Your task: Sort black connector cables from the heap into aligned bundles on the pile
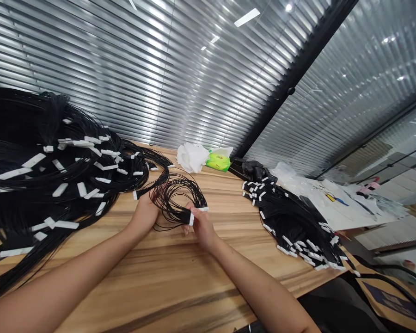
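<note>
A small coil of thin black wires (180,196) with white connector ends rests on the wooden table (166,277) between my hands. My left hand (146,210) is closed on the coil's left side, fingers curled round the strands. My right hand (199,225) pinches the coil's lower right part, next to a white connector (192,218). A huge loose heap of the same black wires with white connectors (45,175) lies to the left of my left hand.
A tidier pile of coiled black wires with white connectors (294,226) lies to the right. Crumpled white tissue (191,157) and a green packet (217,162) sit at the back by the ribbed glass wall. Clear plastic bags and papers (333,199) lie far right.
</note>
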`<state>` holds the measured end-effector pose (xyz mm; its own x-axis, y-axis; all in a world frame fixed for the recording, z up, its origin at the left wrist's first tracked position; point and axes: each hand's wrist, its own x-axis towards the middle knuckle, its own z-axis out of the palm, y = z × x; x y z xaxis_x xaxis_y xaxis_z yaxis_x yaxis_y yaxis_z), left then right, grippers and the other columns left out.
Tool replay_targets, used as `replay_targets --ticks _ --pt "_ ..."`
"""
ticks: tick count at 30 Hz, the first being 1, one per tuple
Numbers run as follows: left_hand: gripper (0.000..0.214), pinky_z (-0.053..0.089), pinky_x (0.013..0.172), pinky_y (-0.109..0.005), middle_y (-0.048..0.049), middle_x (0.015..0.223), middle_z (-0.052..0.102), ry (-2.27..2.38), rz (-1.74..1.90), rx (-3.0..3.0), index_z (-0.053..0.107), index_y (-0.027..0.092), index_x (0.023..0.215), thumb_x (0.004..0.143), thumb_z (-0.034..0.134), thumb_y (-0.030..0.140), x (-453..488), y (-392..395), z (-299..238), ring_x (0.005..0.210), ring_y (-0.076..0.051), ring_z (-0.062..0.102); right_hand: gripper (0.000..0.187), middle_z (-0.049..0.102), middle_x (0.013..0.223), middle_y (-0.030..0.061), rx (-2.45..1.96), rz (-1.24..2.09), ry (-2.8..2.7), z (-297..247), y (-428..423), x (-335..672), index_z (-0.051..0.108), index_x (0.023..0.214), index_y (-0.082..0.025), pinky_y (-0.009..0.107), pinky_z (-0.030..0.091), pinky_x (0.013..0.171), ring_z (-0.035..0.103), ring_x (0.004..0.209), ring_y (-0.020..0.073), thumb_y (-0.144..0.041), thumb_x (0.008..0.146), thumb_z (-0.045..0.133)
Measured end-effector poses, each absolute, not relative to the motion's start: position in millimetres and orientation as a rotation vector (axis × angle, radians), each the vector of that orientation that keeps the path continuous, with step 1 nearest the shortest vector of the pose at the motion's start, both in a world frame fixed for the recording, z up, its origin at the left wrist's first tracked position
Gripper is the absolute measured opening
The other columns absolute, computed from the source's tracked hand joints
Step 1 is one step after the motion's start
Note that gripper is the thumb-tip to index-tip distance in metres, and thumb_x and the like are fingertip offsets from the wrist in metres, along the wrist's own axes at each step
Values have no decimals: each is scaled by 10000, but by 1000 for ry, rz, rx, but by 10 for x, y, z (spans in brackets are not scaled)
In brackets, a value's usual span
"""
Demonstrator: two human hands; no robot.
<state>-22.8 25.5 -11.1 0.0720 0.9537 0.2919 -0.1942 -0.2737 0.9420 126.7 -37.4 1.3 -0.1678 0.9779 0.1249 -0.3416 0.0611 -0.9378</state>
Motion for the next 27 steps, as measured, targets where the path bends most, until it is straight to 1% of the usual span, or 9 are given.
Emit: replay_targets --ticks 3,6,10,14,16,18,23,25,27 --pt "439 496 898 -386 -79 902 735 844 1380 1205 704 142 892 661 747 512 -235 292 -117 915 -249 645 299 420 450 -60 -714 1477 -1008 29 -350 1266 516 659 -211 251 357 447 377 426 112 -485 749 593" --pt "449 503 896 -378 -78 922 738 813 1318 1067 709 155 921 645 760 505 -235 316 -107 940 -247 650 253 370 466 -74 -711 1499 -899 79 -336 1266 504 677 -210 231 321 419 331 418 99 -440 737 590" --pt "465 502 923 -386 -90 1022 733 801 1236 1033 709 170 1007 667 749 485 -227 317 -85 998 -255 650 234 353 468 -81 -715 1510 -867 137 -351 1267 502 690 -211 220 316 418 316 419 94 -428 729 582" --pt "414 412 1057 -421 -85 1164 696 835 1302 1396 705 186 1075 752 680 443 -226 329 -118 1121 -261 605 304 370 433 -68 -690 1563 -965 131 -378 1255 485 617 -214 226 325 427 337 427 103 -482 717 587" --pt "374 383 1084 -439 -78 1193 683 866 1347 1557 703 195 1085 806 615 428 -226 332 -143 1150 -259 590 330 385 421 -58 -699 1573 -1002 124 -381 1252 482 594 -215 232 328 432 357 435 111 -505 716 583" --pt "351 377 1088 -450 -76 1201 679 867 1338 1647 701 199 1088 830 582 405 -221 320 -156 1158 -258 588 325 376 412 -62 -703 1573 -997 136 -376 1262 486 597 -215 231 319 429 340 426 109 -502 715 585" --pt "392 425 1040 -477 -99 1166 691 732 1180 1635 672 179 1146 814 614 379 -180 252 -136 1117 -281 611 252 310 395 -87 -699 1543 -883 239 -360 1329 495 634 -218 217 288 421 239 408 94 -444 702 585" --pt "417 425 1038 -488 -106 1174 687 713 1182 1614 654 179 1175 812 621 382 -166 252 -144 1123 -287 606 245 290 391 -89 -690 1555 -855 268 -368 1336 481 623 -223 213 273 416 217 411 95 -433 693 584" --pt "399 408 1056 -493 -102 1197 677 744 1237 1637 659 189 1161 818 615 389 -164 277 -169 1141 -286 596 243 275 391 -92 -699 1580 -850 277 -388 1321 470 624 -228 214 265 410 214 409 98 -434 686 584"
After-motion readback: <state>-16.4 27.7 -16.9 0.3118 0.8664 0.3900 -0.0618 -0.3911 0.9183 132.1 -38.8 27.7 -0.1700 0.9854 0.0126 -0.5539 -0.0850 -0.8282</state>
